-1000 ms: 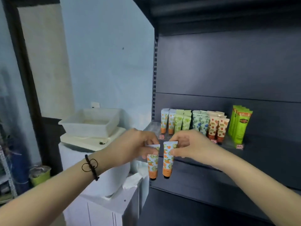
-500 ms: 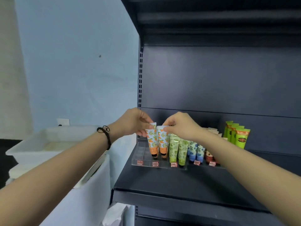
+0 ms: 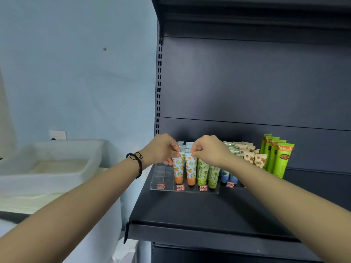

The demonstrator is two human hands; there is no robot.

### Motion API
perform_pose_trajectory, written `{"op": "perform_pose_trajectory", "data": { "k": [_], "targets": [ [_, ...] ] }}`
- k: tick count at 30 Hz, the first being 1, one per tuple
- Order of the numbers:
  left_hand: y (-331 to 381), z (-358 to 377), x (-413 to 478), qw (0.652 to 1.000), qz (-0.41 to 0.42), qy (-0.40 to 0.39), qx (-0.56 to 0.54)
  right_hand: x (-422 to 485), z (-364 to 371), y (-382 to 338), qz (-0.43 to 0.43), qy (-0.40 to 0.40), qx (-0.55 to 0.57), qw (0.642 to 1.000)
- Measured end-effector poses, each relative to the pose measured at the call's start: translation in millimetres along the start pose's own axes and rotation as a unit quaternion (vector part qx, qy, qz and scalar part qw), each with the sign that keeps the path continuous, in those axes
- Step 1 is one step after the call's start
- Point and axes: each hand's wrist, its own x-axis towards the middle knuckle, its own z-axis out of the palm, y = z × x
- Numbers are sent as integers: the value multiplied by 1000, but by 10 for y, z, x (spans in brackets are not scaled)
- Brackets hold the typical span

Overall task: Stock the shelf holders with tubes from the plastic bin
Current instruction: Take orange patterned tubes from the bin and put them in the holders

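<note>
Your left hand (image 3: 163, 149) pinches left orange-print tube (image 3: 178, 168), right hand (image 3: 207, 150) pinches right orange-print tube (image 3: 190, 170), in acrylic holder (image 3: 161, 179) (price tags (image 3: 160, 185) illegible).

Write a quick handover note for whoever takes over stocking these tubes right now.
Left grip pinches the top of the left orange tube; right grip pinches the right orange tube.
Both stand cap-down in the clear holder on the shelf, not yet released.
Done: green-leaf tubes and further columns to the right are stocked.
To do: let go, then fill the holder's empty leftmost column from the plastic bin; its contents don't show.
</note>
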Motion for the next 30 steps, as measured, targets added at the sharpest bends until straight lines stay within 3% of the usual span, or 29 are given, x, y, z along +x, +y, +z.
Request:
{"op": "perform_pose_trajectory", "data": {
  "k": [14,24,30],
  "targets": [
    [90,80,2,996,-1,14,88,15,9,-3,-3,15,-61,998],
    [195,2,-309,961,20,138,238,-194,-143,49,-50,36,-21,998],
    [372,121,-842,953,18,120,278,-700,-240,96,-102,-20,-37,994]
  ]
}}
